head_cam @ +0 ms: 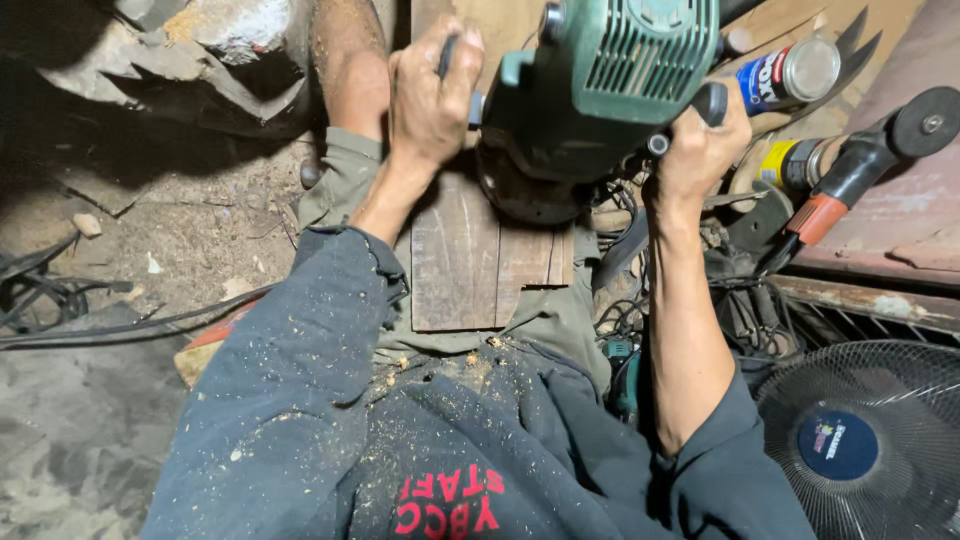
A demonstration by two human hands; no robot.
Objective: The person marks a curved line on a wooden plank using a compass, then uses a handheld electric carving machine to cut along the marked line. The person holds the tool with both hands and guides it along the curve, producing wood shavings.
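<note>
A dusty dirt floor [90, 440] carries black cables [60, 300], a fan [870, 440], and spray cans [790, 75].

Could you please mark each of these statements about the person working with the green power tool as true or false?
1. Both hands grip the green power tool. True: left hand and right hand each hold a handle.
2. The tool sits over a wooden board. True.
3. A fan stands at the upper left. False: it is at the lower right.
4. The dark sweatshirt is clean. False: sawdust specks cover it.
5. A spray can lies beyond the right hand. True.
</note>
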